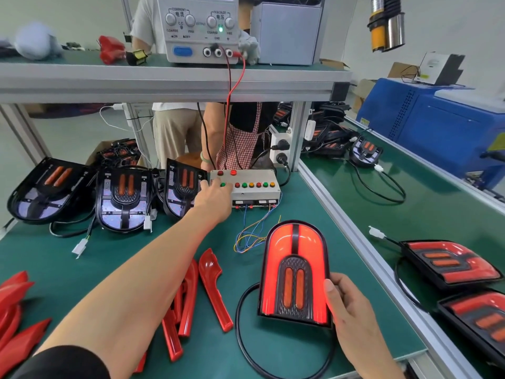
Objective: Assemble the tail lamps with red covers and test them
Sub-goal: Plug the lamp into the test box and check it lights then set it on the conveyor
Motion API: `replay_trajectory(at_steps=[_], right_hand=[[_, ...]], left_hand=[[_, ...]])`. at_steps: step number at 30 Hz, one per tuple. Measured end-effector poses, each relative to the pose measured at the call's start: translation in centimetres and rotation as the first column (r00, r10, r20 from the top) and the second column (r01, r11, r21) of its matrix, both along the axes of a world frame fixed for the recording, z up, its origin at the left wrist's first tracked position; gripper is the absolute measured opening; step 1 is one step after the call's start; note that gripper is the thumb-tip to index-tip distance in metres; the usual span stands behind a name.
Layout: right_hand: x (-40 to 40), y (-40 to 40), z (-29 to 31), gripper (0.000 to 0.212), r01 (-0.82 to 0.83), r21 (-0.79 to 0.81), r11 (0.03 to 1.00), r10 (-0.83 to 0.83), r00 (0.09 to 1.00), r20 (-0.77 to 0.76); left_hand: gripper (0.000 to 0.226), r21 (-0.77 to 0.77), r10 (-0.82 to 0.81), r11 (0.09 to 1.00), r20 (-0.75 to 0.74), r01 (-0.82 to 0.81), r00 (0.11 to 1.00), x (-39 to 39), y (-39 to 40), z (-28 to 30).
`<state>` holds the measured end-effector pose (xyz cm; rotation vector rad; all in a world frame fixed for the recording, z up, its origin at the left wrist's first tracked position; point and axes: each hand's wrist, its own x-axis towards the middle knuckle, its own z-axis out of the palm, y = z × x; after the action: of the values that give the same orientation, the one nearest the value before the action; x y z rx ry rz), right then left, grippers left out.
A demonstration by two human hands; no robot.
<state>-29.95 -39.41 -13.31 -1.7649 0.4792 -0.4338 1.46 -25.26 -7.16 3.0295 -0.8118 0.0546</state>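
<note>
A tail lamp with red covers stands tilted on the green mat, and its red strips glow. My right hand grips its lower right edge. My left hand reaches far forward, its fingers resting on the left buttons of the grey test box. Coloured wires run from the box toward the lamp. Three lamps without covers lie at the back left. Loose red covers lie in front of me, and more red covers are at the left edge.
A power supply sits on the shelf above, with red and black leads down to the box. Finished lamps lie on the right bench beyond an aluminium rail. A person in a checked apron stands behind the bench. The lamp's black cable loops near the front edge.
</note>
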Motion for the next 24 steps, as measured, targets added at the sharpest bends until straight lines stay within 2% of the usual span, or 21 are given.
replay_trajectory(at_steps=[2, 4, 6, 9, 12, 20, 24], right_hand=[[0.0, 0.0, -0.1, 0.034, 0.001, 0.007, 1.0, -0.001, 1.0, 0.003], [0.0, -0.1, -0.2, 0.034, -0.008, 0.03, 1.0, 0.008, 1.0, 0.004], [0.0, -0.2, -0.3, 0.034, -0.019, 0.057, 0.998, 0.018, 1.0, 0.006], [0.0, -0.2, -0.5, 0.035, -0.031, 0.05, 0.998, 0.031, 1.0, 0.001], [-0.1, -0.3, -0.5, 0.036, -0.035, 0.042, 0.999, 0.035, 0.999, 0.003], [-0.1, -0.1, -0.3, 0.035, -0.027, -0.01, 1.0, 0.026, 0.999, -0.019], [-0.1, -0.2, -0.4, 0.023, -0.002, -0.07, 0.998, -0.001, 0.999, -0.044]], left_hand=[[0.054, 0.01, 0.017, 1.0, 0.044, -0.018, 0.999, -0.3, -0.1, 0.1], [0.049, 0.008, 0.013, 1.0, 0.149, -0.015, 0.989, -0.6, -0.5, 0.1], [0.045, -0.065, -0.024, 0.997, 0.21, 0.038, 0.977, -0.9, -1.3, 0.1], [0.05, -0.133, -0.144, 0.978, 0.119, 0.159, 0.982, -1.4, -2.9, 0.0], [0.062, -0.048, -0.196, 0.979, 0.057, 0.199, 0.979, -1.4, -4.2, -0.2], [0.079, 0.128, -0.142, 0.982, 0.028, 0.137, 0.99, -0.7, -6.5, -0.4], [0.076, 0.093, -0.097, 0.991, 0.0, 0.097, 0.995, -0.6, -7.0, -0.7]])
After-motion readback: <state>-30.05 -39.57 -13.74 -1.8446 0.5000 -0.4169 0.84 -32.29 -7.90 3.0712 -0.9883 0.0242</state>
